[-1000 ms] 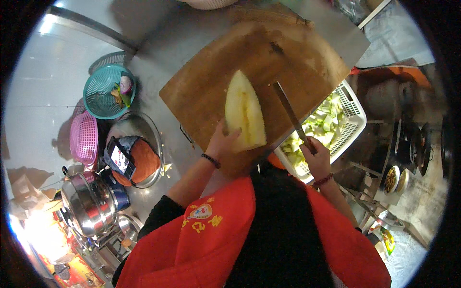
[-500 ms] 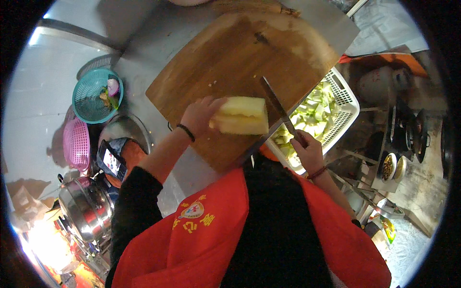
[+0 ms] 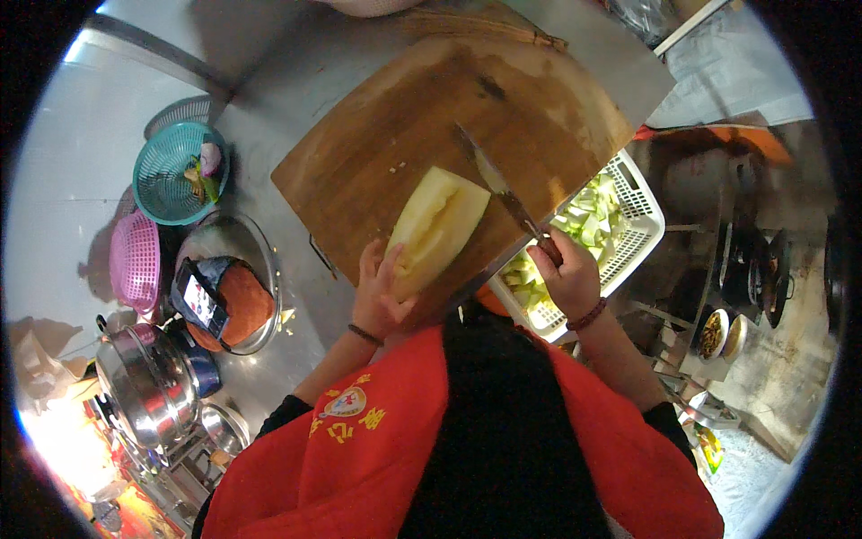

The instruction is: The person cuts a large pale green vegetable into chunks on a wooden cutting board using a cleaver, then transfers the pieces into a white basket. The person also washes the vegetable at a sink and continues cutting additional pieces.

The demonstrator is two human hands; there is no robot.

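Observation:
A peeled, pale yellow-green gourd half (image 3: 447,220) lies hollow side up on the wooden cutting board (image 3: 368,144), slanting away to the right. At its near end my left hand (image 3: 381,295) grips it, with the fingers along the left edge. In my right hand (image 3: 573,277) is the handle of a long kitchen knife (image 3: 492,180). Its blade points to the far left, over the board and just right of the gourd, apart from it. Under my right wrist, a white plastic basket (image 3: 645,205) holds cut gourd pieces (image 3: 591,216).
A teal colander (image 3: 162,193) with a few vegetables and a pink basket (image 3: 133,260) stand at the left. Near them, a phone (image 3: 199,301) leans over a round metal tray (image 3: 269,310). A steel pot (image 3: 148,382) is closer. Small bowls (image 3: 712,332) sit at the right.
The gourd half has turned from lying crosswise to slanting away from me. My left hand has shifted to its near end. The knife has moved slightly left and away.

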